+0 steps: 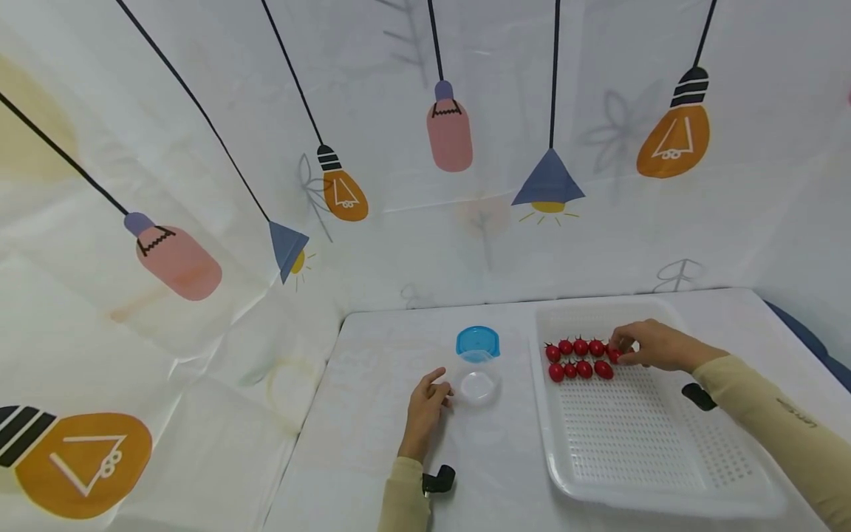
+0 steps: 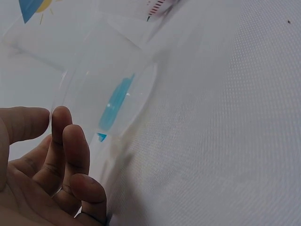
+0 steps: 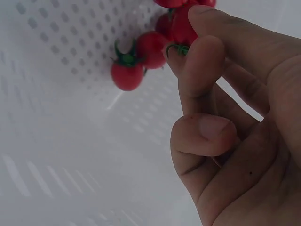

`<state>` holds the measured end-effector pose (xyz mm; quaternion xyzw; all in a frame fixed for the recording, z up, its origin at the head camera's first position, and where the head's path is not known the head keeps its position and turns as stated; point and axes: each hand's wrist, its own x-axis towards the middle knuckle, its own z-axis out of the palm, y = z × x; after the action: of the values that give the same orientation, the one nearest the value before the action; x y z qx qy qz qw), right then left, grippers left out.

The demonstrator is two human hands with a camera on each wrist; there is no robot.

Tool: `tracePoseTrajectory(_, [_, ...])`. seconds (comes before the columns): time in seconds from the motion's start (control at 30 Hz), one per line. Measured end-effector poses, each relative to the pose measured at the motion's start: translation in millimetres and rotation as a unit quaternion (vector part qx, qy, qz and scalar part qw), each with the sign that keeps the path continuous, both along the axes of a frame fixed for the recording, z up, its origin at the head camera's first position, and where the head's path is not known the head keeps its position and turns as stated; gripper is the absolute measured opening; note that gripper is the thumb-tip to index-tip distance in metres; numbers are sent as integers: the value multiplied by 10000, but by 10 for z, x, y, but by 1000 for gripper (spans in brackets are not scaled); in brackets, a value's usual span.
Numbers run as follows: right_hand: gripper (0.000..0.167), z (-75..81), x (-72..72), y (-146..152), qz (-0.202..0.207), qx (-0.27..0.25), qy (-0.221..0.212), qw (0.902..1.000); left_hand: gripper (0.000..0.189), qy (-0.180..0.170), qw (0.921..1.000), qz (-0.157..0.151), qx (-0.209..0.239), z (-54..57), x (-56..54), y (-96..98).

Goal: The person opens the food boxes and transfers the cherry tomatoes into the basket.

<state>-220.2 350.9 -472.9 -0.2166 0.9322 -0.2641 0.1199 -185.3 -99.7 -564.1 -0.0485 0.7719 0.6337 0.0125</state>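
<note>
In the head view, two rows of cherry tomatoes (image 1: 583, 368) lie at the back of a white perforated basket (image 1: 555, 458). My right hand (image 1: 654, 346) pinches one cherry tomato (image 3: 183, 27) between thumb and fingertips at the right end of the rows; its green stem shows in the right wrist view, with other tomatoes close beside it. On the table, my left hand (image 1: 427, 406) pinches the rim of a round clear plastic cup (image 1: 476, 386) from its left side. Nothing is visible inside the cup. A blue lid (image 1: 477, 340) lies just behind it.
The white-covered table (image 1: 359, 443) runs back to a fabric wall (image 1: 399, 258) printed with hanging lamps. Another such wall (image 1: 219, 355) stands close on the left. The basket takes up the table's right half. A dark blue thing (image 1: 807, 340) shows past the right edge.
</note>
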Motion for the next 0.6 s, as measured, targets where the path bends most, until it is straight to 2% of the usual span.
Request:
tracePoseTrajectory(0.2, [18, -109, 12, -3, 93, 286, 140, 9995, 40, -31, 10000, 25, 2, 22, 2, 19])
tracePoseTrajectory(0.33, [17, -171, -14, 1, 138, 417, 87, 9990, 40, -52, 10000, 30, -2, 37, 0, 25])
tracePoseTrajectory(0.6, [16, -215, -30, -27, 59, 658, 30, 9978, 38, -49, 10000, -31, -70, -4, 1, -4])
